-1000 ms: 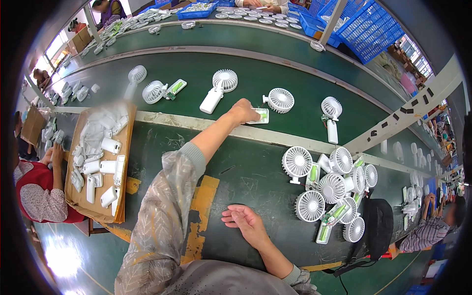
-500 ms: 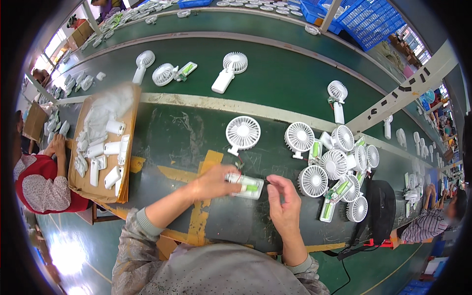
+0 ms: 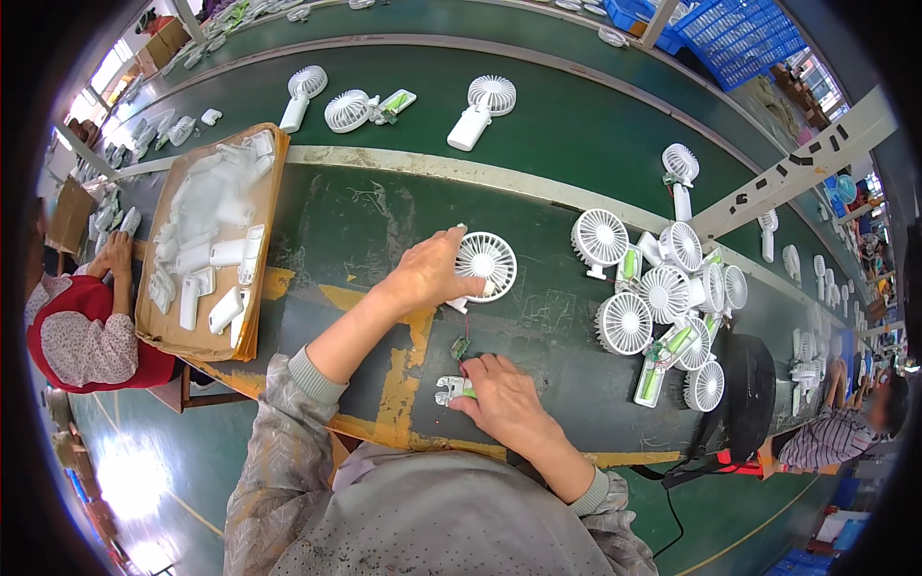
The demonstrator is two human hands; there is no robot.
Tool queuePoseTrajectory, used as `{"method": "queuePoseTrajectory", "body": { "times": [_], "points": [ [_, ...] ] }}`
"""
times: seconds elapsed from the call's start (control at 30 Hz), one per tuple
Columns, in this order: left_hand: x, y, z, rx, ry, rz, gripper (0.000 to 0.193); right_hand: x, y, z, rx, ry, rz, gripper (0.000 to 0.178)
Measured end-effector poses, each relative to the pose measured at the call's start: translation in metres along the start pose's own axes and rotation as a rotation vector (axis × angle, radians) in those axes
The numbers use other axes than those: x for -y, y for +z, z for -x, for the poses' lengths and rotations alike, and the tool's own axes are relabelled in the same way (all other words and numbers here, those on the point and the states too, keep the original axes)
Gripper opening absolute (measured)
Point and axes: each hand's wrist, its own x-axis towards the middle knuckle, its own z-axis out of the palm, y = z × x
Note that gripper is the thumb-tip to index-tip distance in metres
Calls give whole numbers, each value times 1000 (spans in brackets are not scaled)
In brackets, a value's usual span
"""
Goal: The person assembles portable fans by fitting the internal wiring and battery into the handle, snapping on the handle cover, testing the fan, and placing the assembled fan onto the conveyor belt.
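My left hand [image 3: 427, 273] is closed on the left rim of a round white fan head [image 3: 488, 264], its thumb and fingers at the edge. Thin wires run from the fan head down to a small green circuit board [image 3: 460, 348] beside my right fingertips. Nearer to me, my right hand [image 3: 511, 403] is closed over an open white fan handle [image 3: 448, 390]. One end of the handle sticks out to the left, with a bit of green showing. The rest of it is hidden under my palm.
A cardboard tray [image 3: 271, 182] of white plastic handle parts stands at left. Several unfinished fans [image 3: 666, 293] are piled at right, near a black bag [image 3: 751, 394]. Beyond the rail, a green conveyor belt [image 3: 567, 125] carries more fans. A person in red [image 3: 72, 336] sits at left.
My left hand has left the handle and moved up to the fan head. My right hand has moved left and down, onto the handle. The view has shifted slightly.
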Motion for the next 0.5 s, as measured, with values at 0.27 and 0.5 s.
{"method": "queuePoseTrajectory", "body": {
  "times": [0.27, 0.5],
  "points": [
    [27, -11, 24, -61, -214, 757, 54, -17, -6, 7, 4, 230, -126, 33],
    [-8, -37, 66, -185, -125, 1130, 57, -41, 0, -7, 28, 529, -1255, 31]
  ]
}}
